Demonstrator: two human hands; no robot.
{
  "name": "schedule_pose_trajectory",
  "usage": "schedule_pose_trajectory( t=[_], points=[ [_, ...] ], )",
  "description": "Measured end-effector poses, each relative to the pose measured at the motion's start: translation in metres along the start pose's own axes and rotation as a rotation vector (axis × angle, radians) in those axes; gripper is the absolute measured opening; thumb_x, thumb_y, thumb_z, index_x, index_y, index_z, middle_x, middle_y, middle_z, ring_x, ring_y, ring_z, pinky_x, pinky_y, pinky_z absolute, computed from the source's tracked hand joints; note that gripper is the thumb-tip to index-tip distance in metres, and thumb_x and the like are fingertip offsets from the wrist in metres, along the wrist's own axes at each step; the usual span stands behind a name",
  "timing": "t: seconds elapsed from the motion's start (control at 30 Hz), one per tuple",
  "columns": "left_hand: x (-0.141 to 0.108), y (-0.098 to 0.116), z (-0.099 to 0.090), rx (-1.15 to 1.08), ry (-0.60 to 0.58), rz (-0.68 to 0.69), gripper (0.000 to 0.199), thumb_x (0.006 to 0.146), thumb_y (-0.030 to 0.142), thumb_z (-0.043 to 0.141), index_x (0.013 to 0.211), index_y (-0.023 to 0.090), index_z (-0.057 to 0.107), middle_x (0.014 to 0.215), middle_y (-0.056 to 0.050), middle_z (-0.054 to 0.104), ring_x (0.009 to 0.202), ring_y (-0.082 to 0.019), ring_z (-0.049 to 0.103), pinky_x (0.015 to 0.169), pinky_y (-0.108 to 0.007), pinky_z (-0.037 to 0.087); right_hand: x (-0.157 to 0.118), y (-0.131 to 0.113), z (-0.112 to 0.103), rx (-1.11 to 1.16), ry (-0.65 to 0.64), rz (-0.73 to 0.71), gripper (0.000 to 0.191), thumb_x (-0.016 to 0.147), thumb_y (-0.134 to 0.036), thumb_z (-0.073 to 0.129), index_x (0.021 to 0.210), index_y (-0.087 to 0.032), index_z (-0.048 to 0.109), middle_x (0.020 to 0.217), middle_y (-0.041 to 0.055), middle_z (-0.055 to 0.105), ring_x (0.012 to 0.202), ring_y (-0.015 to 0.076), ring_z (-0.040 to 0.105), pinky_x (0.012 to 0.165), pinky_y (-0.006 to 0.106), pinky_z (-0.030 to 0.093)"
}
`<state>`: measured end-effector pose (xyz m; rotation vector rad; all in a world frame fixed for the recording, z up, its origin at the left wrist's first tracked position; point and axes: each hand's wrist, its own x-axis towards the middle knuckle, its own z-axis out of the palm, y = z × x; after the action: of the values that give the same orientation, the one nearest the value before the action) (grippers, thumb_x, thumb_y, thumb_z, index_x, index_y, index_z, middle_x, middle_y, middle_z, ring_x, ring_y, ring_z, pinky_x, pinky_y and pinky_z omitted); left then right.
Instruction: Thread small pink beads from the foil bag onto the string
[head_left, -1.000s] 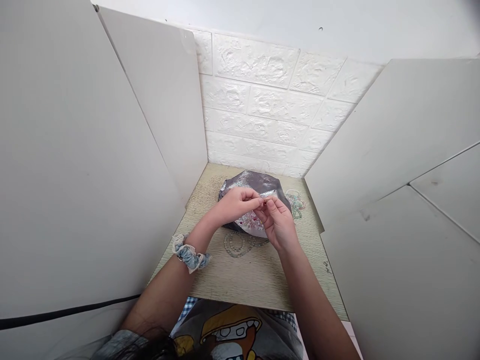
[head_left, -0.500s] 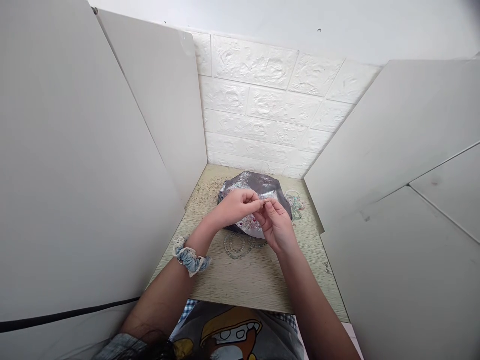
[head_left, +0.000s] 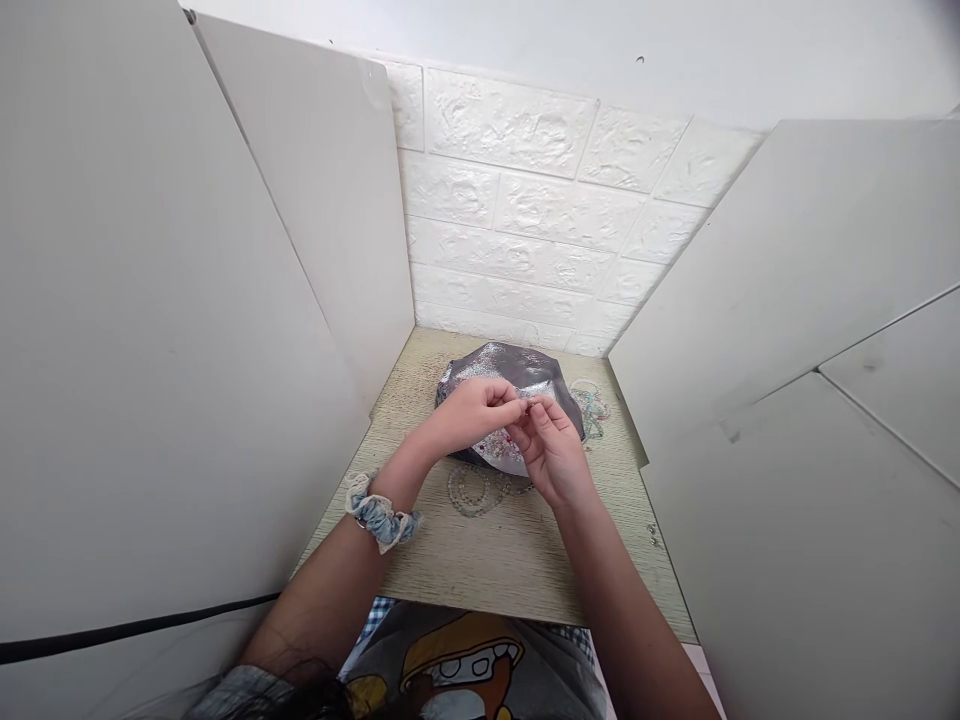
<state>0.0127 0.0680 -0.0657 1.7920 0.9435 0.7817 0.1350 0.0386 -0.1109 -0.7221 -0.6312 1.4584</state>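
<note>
My left hand (head_left: 480, 410) and my right hand (head_left: 551, 445) meet fingertip to fingertip, both pinched closed. Whatever sits between the fingertips is too small to make out. Under them lies a shiny silver-grey bag (head_left: 517, 362), spread open, with small pink, red and white beads (head_left: 499, 447) on it; my hands hide part of both. Strings of clear beads (head_left: 472, 492) lie in loops in front of the bag. To its right are more bead strings (head_left: 592, 410), in green, pink and clear.
A light wood-grain tabletop (head_left: 480, 565) carries everything. White panels (head_left: 315, 180) wall it in at the left, with other panels (head_left: 750, 350) on the right. White brick-pattern wall (head_left: 517, 210) stands behind. A few tiny pieces (head_left: 652, 535) lie near the right edge. A blue scrunchie (head_left: 382, 520) circles my left wrist.
</note>
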Motion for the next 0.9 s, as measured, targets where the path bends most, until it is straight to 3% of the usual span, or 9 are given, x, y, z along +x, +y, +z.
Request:
schedule_pose_trajectory(
  t=[0.9],
  points=[
    [0.0003, 0.0003, -0.0006, 0.015, -0.014, -0.007, 0.027, 0.073, 0.034, 0.046, 0.055, 0.014, 0.043, 0.053, 0.004, 0.037, 0.049, -0.005, 0.031, 0.046, -0.019, 0.025, 0.0002, 0.0007, -0.0003, 0.058, -0.004, -0.002, 0.014, 0.063, -0.023, 0.066, 0.073, -0.018, 0.056, 0.07, -0.0045, 0.06, 0.066, 0.0052, 0.058, 0.064, 0.017, 0.052]
  ],
)
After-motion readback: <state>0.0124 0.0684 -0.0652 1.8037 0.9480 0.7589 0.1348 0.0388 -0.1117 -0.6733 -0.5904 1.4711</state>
